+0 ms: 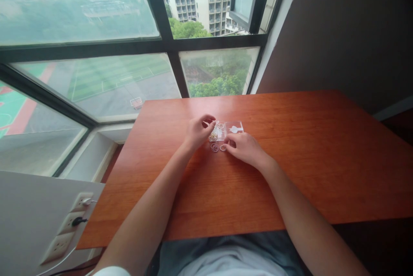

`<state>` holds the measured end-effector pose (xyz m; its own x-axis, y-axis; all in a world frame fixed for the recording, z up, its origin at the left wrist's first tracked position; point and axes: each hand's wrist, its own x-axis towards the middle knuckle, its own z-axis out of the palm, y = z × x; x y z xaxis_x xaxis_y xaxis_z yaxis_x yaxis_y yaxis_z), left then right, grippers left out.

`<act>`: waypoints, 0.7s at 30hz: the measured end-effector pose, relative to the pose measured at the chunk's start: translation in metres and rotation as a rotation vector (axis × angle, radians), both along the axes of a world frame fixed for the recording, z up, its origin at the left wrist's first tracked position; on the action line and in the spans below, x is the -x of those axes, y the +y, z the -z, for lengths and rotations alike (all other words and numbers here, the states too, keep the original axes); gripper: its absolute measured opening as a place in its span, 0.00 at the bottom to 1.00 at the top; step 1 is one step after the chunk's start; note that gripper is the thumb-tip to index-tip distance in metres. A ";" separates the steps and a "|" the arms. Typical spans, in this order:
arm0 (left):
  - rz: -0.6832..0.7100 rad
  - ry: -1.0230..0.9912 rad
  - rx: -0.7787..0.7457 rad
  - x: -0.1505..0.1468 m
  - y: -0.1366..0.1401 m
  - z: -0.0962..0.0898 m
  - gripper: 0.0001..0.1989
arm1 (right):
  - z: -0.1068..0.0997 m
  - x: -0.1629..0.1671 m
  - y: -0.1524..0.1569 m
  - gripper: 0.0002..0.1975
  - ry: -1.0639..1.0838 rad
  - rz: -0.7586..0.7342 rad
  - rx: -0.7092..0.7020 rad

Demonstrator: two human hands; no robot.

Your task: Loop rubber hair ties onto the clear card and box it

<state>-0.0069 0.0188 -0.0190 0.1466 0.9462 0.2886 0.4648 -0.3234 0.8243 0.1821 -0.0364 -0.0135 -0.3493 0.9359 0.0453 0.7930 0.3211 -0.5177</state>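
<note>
A small clear plastic box [220, 133] lies on the table with its transparent lid [237, 126] folded out to the right. Inside the box are several small rings, some pale and some yellowish. At its left side is my left hand [198, 131], thumb and fingers curled close together over the edge; what they pinch, if anything, is too small to make out. My right hand [242, 147] is just in front of the lid, fingertips closed on the edge of a pale ring [222, 148]. Beside that ring, more pale rings [214, 148] lie overlapping on the wood.
The reddish-brown wooden table [322, 159] reaches far to the right. Large dark-framed windows [213, 43] stand behind it, one pane open. Wall sockets [69, 222] with plugs and cables are at the lower left.
</note>
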 end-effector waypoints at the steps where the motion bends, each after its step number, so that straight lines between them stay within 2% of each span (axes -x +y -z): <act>1: 0.003 0.000 0.002 0.000 0.000 -0.001 0.08 | -0.001 0.000 0.000 0.06 0.002 -0.019 0.007; 8: 0.025 0.012 -0.013 0.000 0.000 0.000 0.07 | -0.001 0.003 -0.005 0.06 -0.080 -0.167 0.006; 16: 0.062 -0.001 -0.033 0.000 -0.001 -0.001 0.07 | 0.002 0.006 -0.004 0.06 -0.104 -0.140 -0.037; 21: 0.076 -0.008 -0.030 0.000 0.000 -0.001 0.07 | -0.002 0.005 -0.001 0.06 0.080 -0.049 -0.066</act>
<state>-0.0067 0.0183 -0.0180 0.2147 0.9234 0.3180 0.4313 -0.3818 0.8175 0.1769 -0.0377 -0.0120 -0.3872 0.9120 0.1353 0.7329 0.3935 -0.5549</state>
